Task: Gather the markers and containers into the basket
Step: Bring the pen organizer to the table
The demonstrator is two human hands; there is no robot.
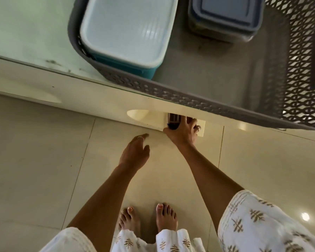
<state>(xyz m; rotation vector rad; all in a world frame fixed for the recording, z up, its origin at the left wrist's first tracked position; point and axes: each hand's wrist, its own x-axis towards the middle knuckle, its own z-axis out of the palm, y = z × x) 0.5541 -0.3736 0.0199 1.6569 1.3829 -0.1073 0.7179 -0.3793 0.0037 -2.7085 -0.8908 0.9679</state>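
Right hand [183,132] grip: fingers curled around a dark bundle, apparently markers [174,120], just below the basket [189,101] near rim, under the tabletop [25,33] edge. Left hand [135,153] grip: spread, holding nothing, over the floor beside the right hand. Inside the basket: a blue container [125,33] at left, a grey container [225,17] at the far side.

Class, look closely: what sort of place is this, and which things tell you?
Probably a room in a home: a glossy tiled floor, bare feet, and a glass-topped table bearing a grey plastic basket of lidded containers.
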